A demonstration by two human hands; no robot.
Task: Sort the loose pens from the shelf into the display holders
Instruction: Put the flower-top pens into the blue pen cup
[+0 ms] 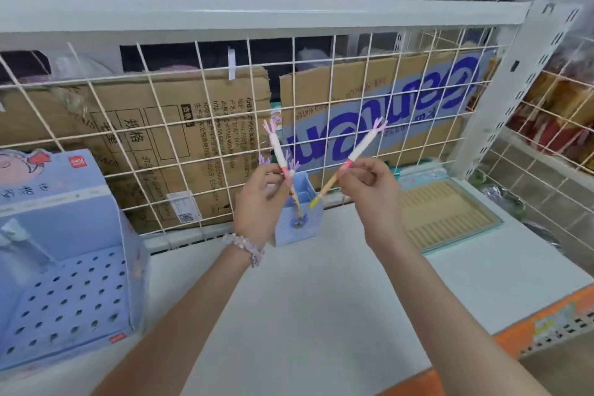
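head view:
left hand (pixel 262 199): raised over the shelf, fingers curled round a small bunch of pens (pixel 279 151); beaded bracelet (pixel 246 247) on the wrist
pens in left hand: stand near upright, frilly pink/purple tops up, tips pointing down toward the small blue holder (pixel 297 227); exact count unclear, at least two or three
right hand (pixel 366 188): raised beside the left, not touching it; thumb and fingers pinch a single pen (pixel 360 149) near its lower half
single pen: tilted, frilly top up and to the right, yellow tip down-left, hanging just above the small blue holder's opening
pens crossing: the two groups form a V, tips close together, can't tell if they touch
small blue holder: upright on the white shelf (pixel 315 315), against the wire grid (pixel 205 125), between and just behind the two hands; sticker on its front face
large blue display holder (pixel 64 286): left edge of shelf, perforated face with rows of round holes, printed card top
flat packet (pixel 446 215): lies on the shelf to the right, tan striped, teal border
behind grid: cardboard boxes (pixel 167 138), one with blue print
shelf front: orange edge strip (pixel 546 328) lower right
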